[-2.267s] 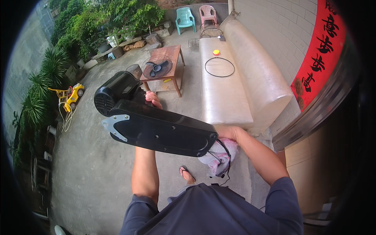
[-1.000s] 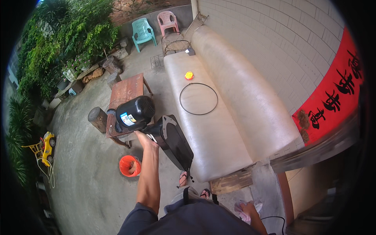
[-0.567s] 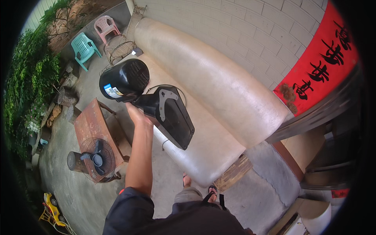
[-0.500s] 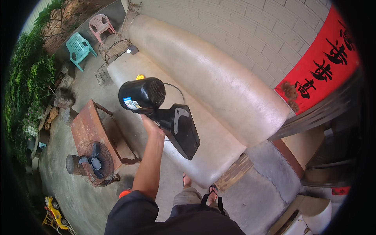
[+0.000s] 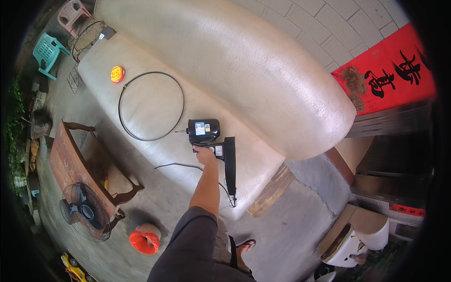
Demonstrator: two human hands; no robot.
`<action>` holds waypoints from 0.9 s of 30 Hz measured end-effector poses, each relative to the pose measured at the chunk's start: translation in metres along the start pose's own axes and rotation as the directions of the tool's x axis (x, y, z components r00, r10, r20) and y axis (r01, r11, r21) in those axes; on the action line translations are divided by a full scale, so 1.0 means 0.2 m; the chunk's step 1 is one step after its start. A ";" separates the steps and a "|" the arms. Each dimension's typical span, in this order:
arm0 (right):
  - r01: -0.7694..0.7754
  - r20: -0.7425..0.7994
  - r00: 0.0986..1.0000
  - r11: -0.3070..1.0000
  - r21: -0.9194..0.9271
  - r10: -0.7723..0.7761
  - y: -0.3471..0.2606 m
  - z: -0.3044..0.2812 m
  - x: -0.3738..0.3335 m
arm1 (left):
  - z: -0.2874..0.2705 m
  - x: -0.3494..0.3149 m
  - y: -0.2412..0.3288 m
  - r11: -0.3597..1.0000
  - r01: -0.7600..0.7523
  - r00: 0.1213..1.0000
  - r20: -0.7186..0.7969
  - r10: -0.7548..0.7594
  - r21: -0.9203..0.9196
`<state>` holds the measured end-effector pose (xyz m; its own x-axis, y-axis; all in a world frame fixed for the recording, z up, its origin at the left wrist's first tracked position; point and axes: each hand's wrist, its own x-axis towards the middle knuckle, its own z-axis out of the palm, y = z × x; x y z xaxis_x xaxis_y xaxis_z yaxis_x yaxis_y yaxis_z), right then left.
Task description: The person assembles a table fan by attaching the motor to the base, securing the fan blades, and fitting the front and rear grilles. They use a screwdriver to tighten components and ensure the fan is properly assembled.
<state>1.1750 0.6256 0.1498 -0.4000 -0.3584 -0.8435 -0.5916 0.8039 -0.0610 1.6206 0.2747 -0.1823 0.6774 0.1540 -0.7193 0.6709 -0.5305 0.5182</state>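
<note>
My left hand point(image 5: 205, 155) is closed around the neck of a black fan body point(image 5: 206, 130). It has a round motor housing with stickers, a bare metal shaft pointing left and a long flat base on the right. The fan body is over the seat of the beige sofa point(image 5: 268, 136); whether it rests there I cannot tell. A thin black cord point(image 5: 181, 164) curves below the hand. On the seat to the left lie a large black ring point(image 5: 183, 101) and a small yellow-and-orange round object point(image 5: 117, 74). My right hand is out of view.
A wooden table point(image 5: 70, 162) stands left of the sofa, with a caged fan point(image 5: 87, 210) in front. Near me is a bin with an orange liner point(image 5: 144, 238). Plastic chairs point(image 5: 48, 54) stand at the far left. A wood strip point(image 5: 268, 192) lies by the sofa's near end.
The fan body has moved lower and right and turned, so its shaft points left and its base stands edge-on. The ring and more of the bin have come into view.
</note>
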 end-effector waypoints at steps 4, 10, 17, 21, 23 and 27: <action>0.000 0.016 1.000 1.000 0.025 0.000 0.04 0.01 0.00 | 0.06 0.11 -0.15 0.999 0.025 0.990 0.136 -0.020 -0.042; 0.046 0.018 0.999 0.991 0.123 -0.049 0.17 0.04 -0.03 | -0.26 0.16 -0.41 0.904 -0.291 0.946 0.233 0.224 0.312; -0.006 -0.083 0.996 0.912 0.411 0.044 0.93 0.08 -0.29 | -0.76 -0.16 -1.02 0.266 -0.638 0.750 0.507 0.425 0.723; -0.071 -0.204 0.958 0.852 0.518 0.204 1.78 0.13 -0.65 | -0.85 -0.39 -1.45 0.541 -0.516 0.736 0.667 -0.117 0.664; -0.045 -0.272 0.938 0.853 0.521 0.215 2.26 0.34 -0.86 | -0.83 -0.68 -1.60 0.505 -0.606 0.625 0.761 -0.175 0.614; 0.073 0.143 0.938 -0.583 0.809 0.316 3.02 0.93 -0.68 | -0.77 -1.29 -2.11 0.243 -0.777 0.524 0.811 -0.263 0.581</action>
<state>1.0029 1.2479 0.1293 -0.4620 -0.0147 -0.8868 0.8822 -0.1105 -0.4578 1.2089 0.5873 -0.1442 -0.0660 -0.4557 -0.8877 -0.5384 -0.7327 0.4162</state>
